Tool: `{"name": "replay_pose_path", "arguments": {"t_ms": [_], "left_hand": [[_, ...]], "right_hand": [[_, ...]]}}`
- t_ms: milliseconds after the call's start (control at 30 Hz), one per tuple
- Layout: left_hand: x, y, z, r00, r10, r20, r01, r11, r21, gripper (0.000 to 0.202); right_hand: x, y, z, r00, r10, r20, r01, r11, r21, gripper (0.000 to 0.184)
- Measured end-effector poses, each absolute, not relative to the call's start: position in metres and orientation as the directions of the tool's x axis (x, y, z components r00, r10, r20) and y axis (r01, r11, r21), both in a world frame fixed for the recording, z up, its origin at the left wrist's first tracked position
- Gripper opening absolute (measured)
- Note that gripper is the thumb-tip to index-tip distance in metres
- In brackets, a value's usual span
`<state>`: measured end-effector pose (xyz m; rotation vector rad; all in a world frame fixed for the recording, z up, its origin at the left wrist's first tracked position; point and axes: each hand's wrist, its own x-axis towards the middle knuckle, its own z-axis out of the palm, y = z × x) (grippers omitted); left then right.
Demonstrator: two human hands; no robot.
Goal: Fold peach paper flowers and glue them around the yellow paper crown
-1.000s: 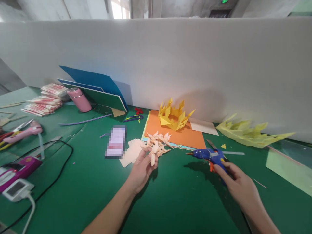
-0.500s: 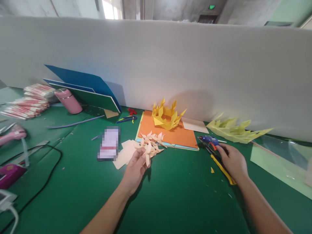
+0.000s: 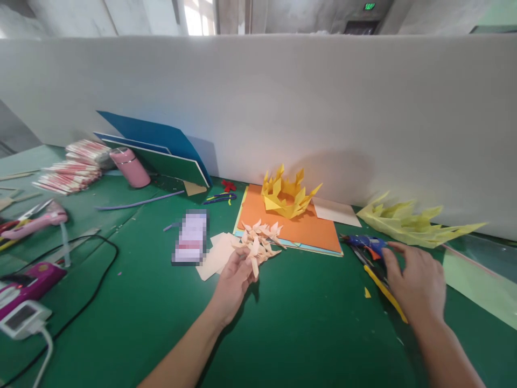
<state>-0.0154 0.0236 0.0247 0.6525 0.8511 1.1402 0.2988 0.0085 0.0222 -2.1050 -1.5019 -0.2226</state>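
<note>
My left hand (image 3: 238, 275) pinches a folded peach paper piece (image 3: 254, 253) just above the table. A pile of similar pointed peach paper pieces (image 3: 262, 234) lies right behind it, and flat peach sheets (image 3: 216, 256) lie to its left. On the right, my right hand (image 3: 420, 280) is at the rear end of a blue glue gun (image 3: 367, 243) with an orange trigger. Its thumb and fingers are apart. Whether a fingertip touches the glue gun is hard to make out. Beneath them lies a yellow-handled tool (image 3: 385, 293), its far end partly hidden.
A yellow paper crown (image 3: 288, 199) stands on orange sheets (image 3: 307, 231). A pale yellow-green paper crown (image 3: 420, 221) sits by the wall. Leftward are a blurred-out phone (image 3: 191, 237), pink bottle (image 3: 131, 168), pink glue gun (image 3: 40, 221), black cable (image 3: 103, 285) and blue boards (image 3: 161, 137).
My right hand has loosened from the blue glue gun and drawn back to the right. My left hand keeps its peach paper piece. The whole view has shifted slightly.
</note>
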Motion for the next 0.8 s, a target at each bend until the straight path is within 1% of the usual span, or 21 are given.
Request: {"name": "replay_pose_path", "arguments": {"t_ms": [33, 67, 133, 167, 200, 233, 300, 333, 433, 533, 633, 733, 800], "left_hand": [[-0.015, 0.023, 0.024, 0.174, 0.956, -0.238, -0.496, 0.293, 0.818, 0.035], [-0.015, 0.023, 0.023, 0.166, 0.959, -0.231, -0.485, 0.283, 0.827, 0.034], [-0.015, 0.022, 0.022, 0.139, 0.971, -0.197, -0.447, 0.239, 0.862, 0.031], [-0.014, 0.022, 0.021, 0.119, 0.979, -0.165, -0.414, 0.2, 0.888, 0.03], [-0.014, 0.021, 0.02, 0.1, 0.987, -0.129, -0.37, 0.157, 0.915, 0.029], [-0.014, 0.021, 0.019, 0.084, 0.992, -0.093, -0.323, 0.115, 0.939, 0.029], [-0.015, 0.021, 0.017, 0.048, 0.998, -0.031, -0.237, 0.042, 0.971, 0.029], [-0.016, 0.021, 0.016, 0.027, 1.0, -0.007, -0.202, 0.012, 0.979, 0.029], [-0.019, 0.022, 0.013, -0.033, 0.996, 0.079, -0.096, -0.082, 0.992, 0.025], [-0.022, 0.024, 0.009, -0.024, 0.988, 0.151, 0.036, -0.15, 0.988, 0.018], [-0.024, 0.025, 0.007, 0.009, 0.983, 0.182, 0.153, -0.182, 0.971, 0.014], [-0.025, 0.026, 0.005, 0.051, 0.983, 0.177, 0.273, -0.184, 0.944, 0.014], [-0.026, 0.027, 0.004, 0.079, 0.982, 0.174, 0.357, -0.19, 0.914, 0.014]], "right_hand": [[0.278, 0.004, 0.03, 0.312, 0.838, 0.448, 0.921, -0.153, -0.357, 0.041], [0.255, -0.001, 0.035, 0.259, 0.843, 0.472, 0.908, -0.046, -0.417, 0.035], [0.204, -0.009, 0.039, 0.161, 0.875, 0.457, 0.788, 0.165, -0.593, 0.025], [0.18, -0.012, 0.037, 0.096, 0.898, 0.43, 0.702, 0.245, -0.668, 0.026], [0.158, -0.013, 0.034, 0.025, 0.913, 0.408, 0.616, 0.307, -0.725, 0.03], [0.14, -0.012, 0.03, -0.007, 0.917, 0.398, 0.539, 0.339, -0.771, 0.034], [0.115, -0.008, 0.022, -0.015, 0.916, 0.4, 0.436, 0.366, -0.822, 0.033], [0.108, -0.004, 0.019, -0.017, 0.909, 0.416, 0.42, 0.384, -0.822, 0.029], [0.102, 0.007, 0.017, -0.021, 0.881, 0.473, 0.452, 0.431, -0.781, 0.014], [0.105, 0.014, 0.017, -0.011, 0.842, 0.539, 0.496, 0.473, -0.729, 0.004], [0.107, 0.015, 0.011, -0.052, 0.819, 0.572, 0.514, 0.513, -0.687, 0.004], [0.109, 0.015, -0.001, -0.053, 0.825, 0.563, 0.513, 0.506, -0.693, 0.002], [0.111, 0.017, -0.009, -0.042, 0.815, 0.578, 0.537, 0.506, -0.675, 0.008]]}}
